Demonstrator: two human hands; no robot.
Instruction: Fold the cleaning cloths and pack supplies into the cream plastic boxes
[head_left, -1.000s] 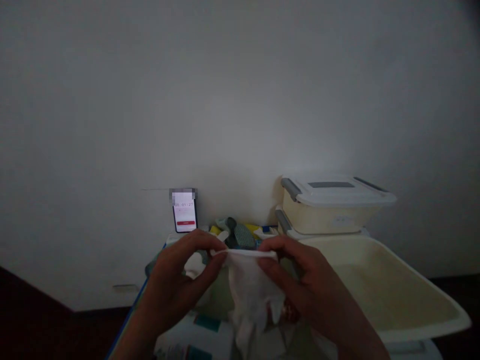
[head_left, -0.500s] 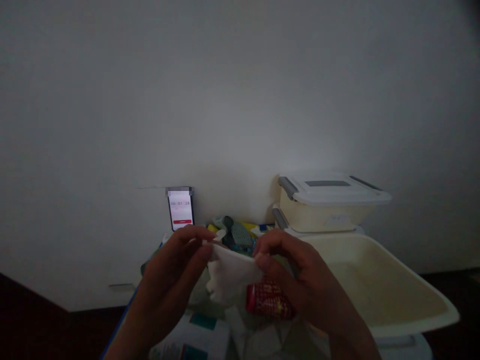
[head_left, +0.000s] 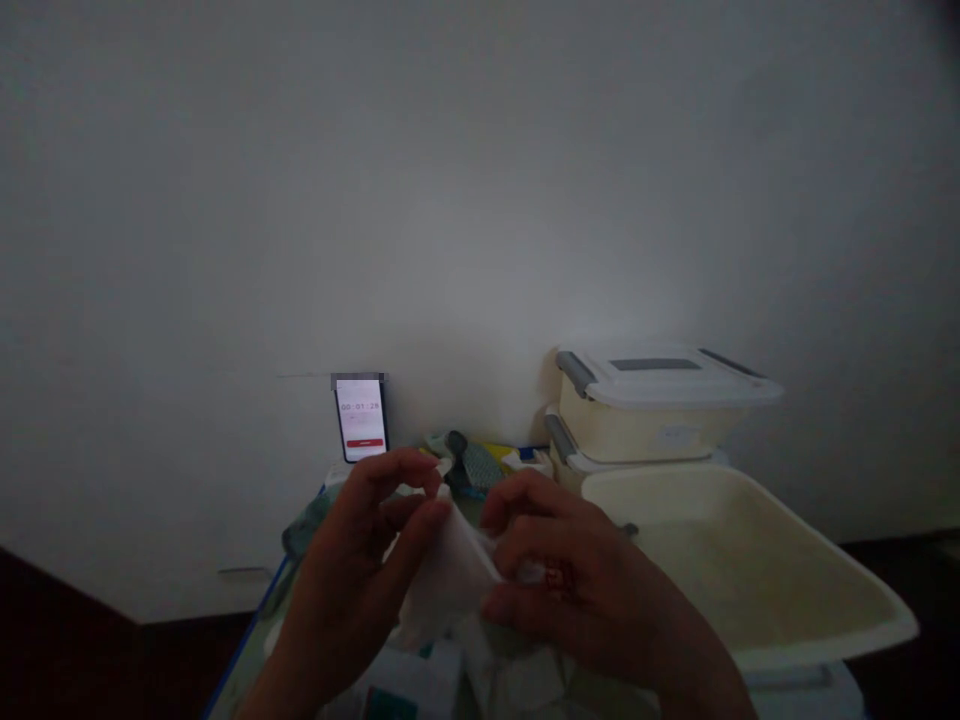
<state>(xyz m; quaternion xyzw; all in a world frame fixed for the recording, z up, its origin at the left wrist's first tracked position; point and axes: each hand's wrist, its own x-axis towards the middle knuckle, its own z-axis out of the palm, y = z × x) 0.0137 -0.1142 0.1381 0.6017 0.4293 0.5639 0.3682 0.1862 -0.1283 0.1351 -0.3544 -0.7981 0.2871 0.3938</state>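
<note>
A thin, soft white cloth [head_left: 446, 575] hangs between my hands above the cluttered table; I cannot tell exactly what kind of item it is. My left hand [head_left: 375, 545] pinches its upper corner between thumb and fingers. On the cloth's right edge are the curled fingers and thumb of my right hand [head_left: 577, 570], slightly blurred. Mostly hidden behind that hand is a red packet [head_left: 559, 580] with light print. Below the cloth, a white box with teal patches [head_left: 390, 700] lies partly covered by my left hand and wrist.
A phone [head_left: 362, 420] showing a timer stands against the wall. Grey-green patterned fabric [head_left: 484, 465] and yellow items lie at the table's back. To the right are a lidded storage box [head_left: 652, 425], stacked on another, and a cream basin [head_left: 750, 640].
The cloth's right side has dropped, so its edge now slopes down to the right. My right hand has shifted left and lower, covering most of the red packet. The left hand moved slightly right.
</note>
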